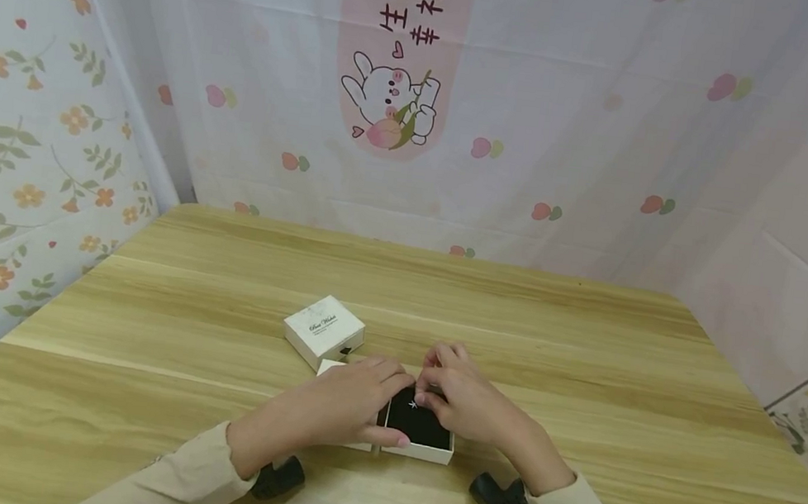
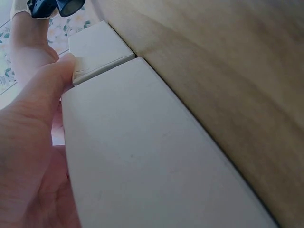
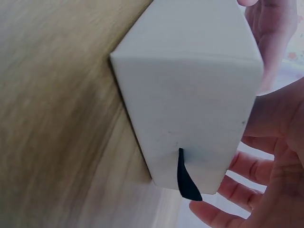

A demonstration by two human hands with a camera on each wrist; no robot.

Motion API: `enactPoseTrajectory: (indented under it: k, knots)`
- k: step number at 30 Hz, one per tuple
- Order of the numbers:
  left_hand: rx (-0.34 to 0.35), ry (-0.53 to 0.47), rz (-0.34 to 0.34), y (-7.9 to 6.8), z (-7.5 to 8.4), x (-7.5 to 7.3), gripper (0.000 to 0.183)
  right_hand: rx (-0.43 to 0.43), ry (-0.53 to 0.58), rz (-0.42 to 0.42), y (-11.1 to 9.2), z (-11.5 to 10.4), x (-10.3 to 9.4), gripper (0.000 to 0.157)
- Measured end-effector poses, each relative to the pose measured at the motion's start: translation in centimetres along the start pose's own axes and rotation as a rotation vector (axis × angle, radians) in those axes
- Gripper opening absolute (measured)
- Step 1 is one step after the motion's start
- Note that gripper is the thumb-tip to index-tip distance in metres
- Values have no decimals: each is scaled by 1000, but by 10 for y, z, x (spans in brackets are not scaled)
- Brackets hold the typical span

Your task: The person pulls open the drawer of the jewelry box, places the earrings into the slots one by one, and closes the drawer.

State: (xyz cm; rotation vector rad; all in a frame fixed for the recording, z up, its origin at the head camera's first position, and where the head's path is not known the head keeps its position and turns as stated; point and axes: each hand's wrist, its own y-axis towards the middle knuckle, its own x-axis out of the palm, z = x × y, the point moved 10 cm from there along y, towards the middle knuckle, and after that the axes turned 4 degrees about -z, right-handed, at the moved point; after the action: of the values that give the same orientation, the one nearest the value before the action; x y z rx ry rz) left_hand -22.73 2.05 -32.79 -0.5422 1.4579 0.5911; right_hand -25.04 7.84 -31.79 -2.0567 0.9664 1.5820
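A white drawer-style gift box [image 1: 429, 454] lies partly pulled out on the table, its tray lined with a black pad [image 1: 421, 427]. On that pad shows a small silver star-shaped jewelry piece [image 1: 412, 404]. My left hand [image 1: 350, 400] grips the box across the seam between sleeve and tray, thumb on the near wall, fingers over the far side. The sleeve [image 2: 142, 142] fills much of the left wrist view. Thumb and forefinger of my right hand [image 1: 459, 391] pinch at the jewelry piece; the fingertips partly hide it. A black ribbon tab [image 3: 187, 180] hangs from the tray's end.
A second white box [image 1: 324, 328] with printed lettering stands just behind, close to the left hand. Black wrist devices [image 1: 279, 479] sit under both forearms. The wooden table [image 1: 588, 348] meets a patterned curtain [image 1: 522, 132] at the back.
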Motion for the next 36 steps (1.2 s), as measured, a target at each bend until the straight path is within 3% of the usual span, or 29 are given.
enactPoseTrajectory:
  k: [20,36]
  knots:
    - [0,1,2,0,1,-1,69,-7,-130,-26,0,-7,4,18]
    - [5,11,-10,0,2,0,69,-15,-244,31,-1,-17,2,19]
